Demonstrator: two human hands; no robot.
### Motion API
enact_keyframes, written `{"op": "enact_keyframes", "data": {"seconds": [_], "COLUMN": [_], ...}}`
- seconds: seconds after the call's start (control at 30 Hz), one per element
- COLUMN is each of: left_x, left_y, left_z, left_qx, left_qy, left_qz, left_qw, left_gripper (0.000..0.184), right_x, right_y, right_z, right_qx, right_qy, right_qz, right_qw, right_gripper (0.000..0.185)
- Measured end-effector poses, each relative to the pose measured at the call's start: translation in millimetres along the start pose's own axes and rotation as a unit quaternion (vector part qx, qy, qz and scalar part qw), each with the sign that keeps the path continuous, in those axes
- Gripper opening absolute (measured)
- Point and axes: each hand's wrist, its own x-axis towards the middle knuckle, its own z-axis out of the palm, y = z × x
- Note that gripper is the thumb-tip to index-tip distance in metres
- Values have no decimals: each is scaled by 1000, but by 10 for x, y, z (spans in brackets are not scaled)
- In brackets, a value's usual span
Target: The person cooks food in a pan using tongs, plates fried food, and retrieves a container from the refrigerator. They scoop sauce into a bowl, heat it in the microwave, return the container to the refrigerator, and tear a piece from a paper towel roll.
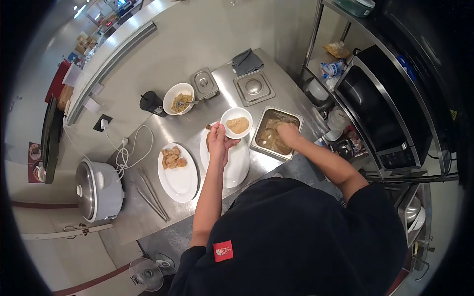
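My left hand (220,140) grips a small white bowl (226,116) from its near left side. Tan sauce (238,125) lies in that bowl, which is over the far end of a white oval plate (239,167). A little brown food on this plate shows beside my left hand. My right hand (288,135) reaches down into a square steel pan (294,116) of brownish sauce (272,143). Its fingers are closed, and what they hold is hidden by the hand and the sauce. Another oval plate (177,183) carries pieces of browned food (173,158).
On the steel table (143,172) are tongs (152,200), a rice cooker (106,192), a black cup (152,102), a noodle bowl (173,90) with a utensil, a lidded steel container (204,84), a loose lid (254,88) and a grey cloth (247,62). Shelves with a microwave (375,108) stand right.
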Motion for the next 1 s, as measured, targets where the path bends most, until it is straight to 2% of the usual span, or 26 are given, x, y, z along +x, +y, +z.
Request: {"op": "enact_keyframes", "data": {"seconds": [0.07,0.13,0.27,0.33,0.37,0.43,0.47,0.7,0.77,0.8,0.83,0.9,0.97,1.0], "left_x": [-60,-116,-185,-203,-207,-237,-247,-212,-190,-182,-161,-94,-21,-9], "left_y": [-3,-17,-58,-61,-57,-41,-38,-93,-113,-126,-144,-227,-331,-348], "left_z": [-49,-72,-129,-164,-172,-178,-182,-207,-152,-117,-82,-33,32,119], "left_qx": [3,-5,0,-2,-2,-7,-8,7,14,21,28,37,29,11], "left_qy": [11,6,24,34,34,40,41,39,38,33,27,15,-22,-29], "left_qz": [-1,6,4,-1,-1,5,5,-1,3,-7,-17,-19,-27,-28], "left_qw": [1000,1000,1000,999,999,999,999,999,999,999,999,999,999,999], "left_gripper": [26,25,24,24,24,24,24,24,24,24,24,25,27,29], "right_x": [-22,15,208,233,277,314,327,143,49,2,-38,-145,-191,-222], "right_y": [-15,16,126,73,122,214,259,502,588,636,630,623,589,489], "right_z": [25,49,204,-59,-35,-1,14,-196,-322,-394,-534,-797,-961,-1059], "right_qx": [41,51,44,121,121,341,369,483,570,586,582,609,605,550], "right_qy": [15,-59,-98,-225,-226,-342,-348,-326,-320,-307,-306,-222,-190,-134], "right_qz": [-20,-6,-1,-6,-7,73,106,94,114,101,99,121,112,88], "right_qw": [999,997,994,967,967,872,856,807,748,743,747,752,765,819], "right_gripper": [14,13,13,10,10,5,7,8,6,6,6,6,5,2]}}
